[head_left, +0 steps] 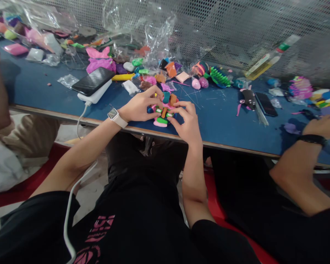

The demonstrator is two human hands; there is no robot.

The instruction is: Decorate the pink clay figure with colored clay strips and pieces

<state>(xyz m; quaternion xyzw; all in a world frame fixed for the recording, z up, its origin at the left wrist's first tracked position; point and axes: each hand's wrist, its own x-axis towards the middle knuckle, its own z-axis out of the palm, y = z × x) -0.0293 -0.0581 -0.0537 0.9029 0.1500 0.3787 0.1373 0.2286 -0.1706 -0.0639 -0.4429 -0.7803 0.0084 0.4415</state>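
A small multicoloured clay figure [164, 110] of pink, green, orange and teal pieces sits near the front edge of the blue table [38, 88]. My left hand [139, 105], with a white watch on the wrist, curls round the figure's left side with fingertips pinched on it. My right hand [186, 121] grips its right side, fingers bent and pressed on the clay.
Clay lumps [170, 69], plastic wrappers [143, 29] and a green ridged clay model [219, 77] litter the back of the table. A phone on a white power bank [95, 86] lies left, its cable hanging down. A black clay animal [248, 99] and another phone [266, 104] lie right. Other people's arms [305, 161] flank me.
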